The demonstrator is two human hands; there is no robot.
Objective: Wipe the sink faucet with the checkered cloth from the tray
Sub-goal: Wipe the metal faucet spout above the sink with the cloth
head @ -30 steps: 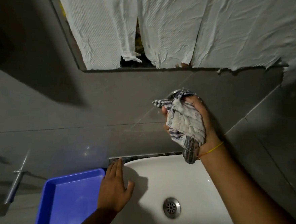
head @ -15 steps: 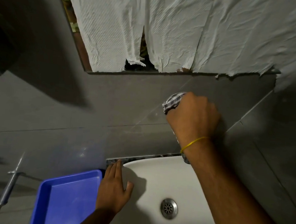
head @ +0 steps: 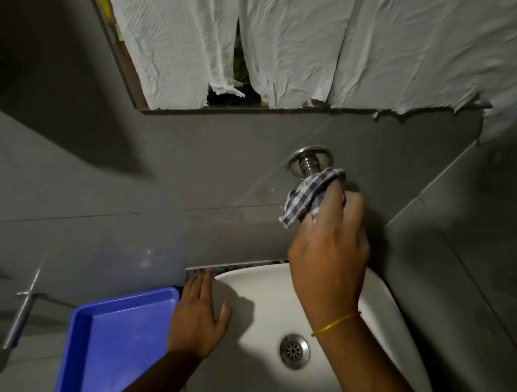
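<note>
Head view: your right hand (head: 330,249) is gripping the checkered cloth (head: 307,197), fingers closed around it, and pressing it against the wall-mounted faucet (head: 308,162) just below its round chrome flange, above the white sink (head: 392,321). A yellow band (head: 335,322) is sitting on that wrist. Your left hand (head: 198,320) is lying flat and open, holding nothing, on the sink's left rim, touching the edge of the blue tray (head: 124,348). White paper sheets (head: 323,41) are covering the mirror above the grey tiled wall (head: 128,202).
</note>
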